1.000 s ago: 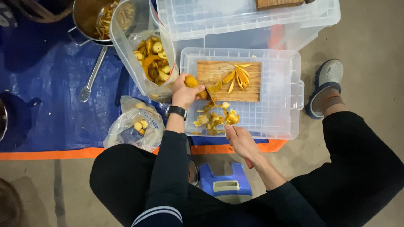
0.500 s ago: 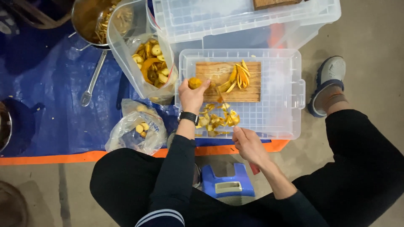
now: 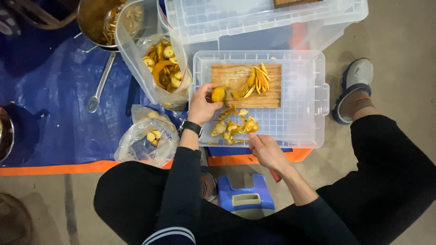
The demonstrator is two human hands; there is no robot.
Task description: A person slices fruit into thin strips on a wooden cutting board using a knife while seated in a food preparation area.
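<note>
My left hand (image 3: 201,105), with a black watch on the wrist, holds a yellow-orange fruit piece (image 3: 219,94) at the left edge of a wooden cutting board (image 3: 236,72). The board lies on a clear plastic box (image 3: 302,120) and carries orange peel strips (image 3: 259,80). A pile of peel scraps (image 3: 234,127) lies on the box just below the board. My right hand (image 3: 268,152) rests at the box's near edge beside that pile, fingers curled. A red handle end (image 3: 275,176) sticks out under the wrist, and the rest of the tool is hidden.
A clear tub (image 3: 159,68) with sliced fruit stands left of the box. A plastic bag (image 3: 152,136) holds round yellow pieces. A metal pot (image 3: 95,18) and ladle (image 3: 102,81) sit on the blue tarp (image 3: 54,113). Another clear bin (image 3: 263,18) is behind. A blue stool (image 3: 245,197) is under me.
My left hand has carried the fruit piece from beside the clear tub rightward to the board's left edge. My right hand has shifted only slightly by the peel pile.
</note>
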